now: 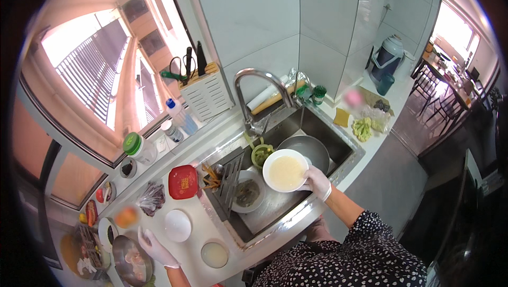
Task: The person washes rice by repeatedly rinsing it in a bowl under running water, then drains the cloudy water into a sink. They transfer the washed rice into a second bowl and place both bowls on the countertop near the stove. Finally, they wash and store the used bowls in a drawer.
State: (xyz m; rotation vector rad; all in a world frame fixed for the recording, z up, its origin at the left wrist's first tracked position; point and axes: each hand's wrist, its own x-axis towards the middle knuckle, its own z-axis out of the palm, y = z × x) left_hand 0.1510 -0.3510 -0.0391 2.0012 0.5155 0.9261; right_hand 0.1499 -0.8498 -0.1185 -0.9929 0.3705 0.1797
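Observation:
My right hand [317, 183], in a thin white glove, grips the rim of a white bowl [266, 179] over the sink [274, 217]. Pale, cloudy contents [285, 171], perhaps rice in water, fill much of it. Beneath, a grey pan [317, 150] and a green strainer [258, 156] with green scraps stand in the basin. Another white bowl [260, 203] there holds something dark in liquid. My left hand [155, 248], also gloved, is empty over the counter, fingers apart. It is nearest a metal bowl [121, 243] holding pale pink pieces, seemingly raw meat.
A dark rack [232, 187] spans the sink's left side below the faucet [262, 72]. On the counter are a red lidded box [183, 181], a white round dish [177, 226] and a round container of cloudy liquid [214, 255]. A knife block [208, 94] stands behind; green vegetable pieces [362, 129] lie right.

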